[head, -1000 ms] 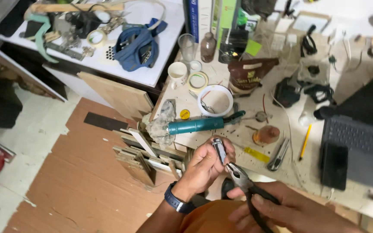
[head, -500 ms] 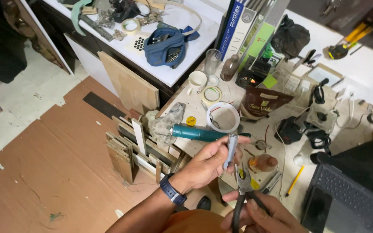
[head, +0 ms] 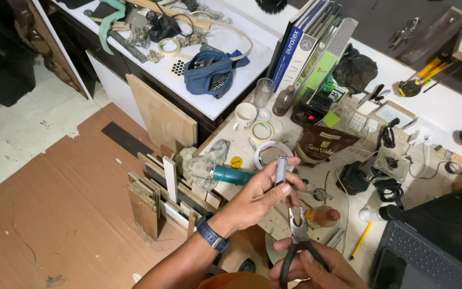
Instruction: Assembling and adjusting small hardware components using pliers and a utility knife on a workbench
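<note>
White cluttered workbench (head: 231, 104), brown floor (head: 60, 214)

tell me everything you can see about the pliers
The pliers have grey metal jaws and dark, curved handles that look rubber-coated. They stand nearly upright, nose up, low in the view over the cluttered workbench. The right hand wraps the handles from below. The jaws look nearly closed, their tips right under the small grey metal piece that the left hand holds upright; whether they bite it cannot be told.
</note>
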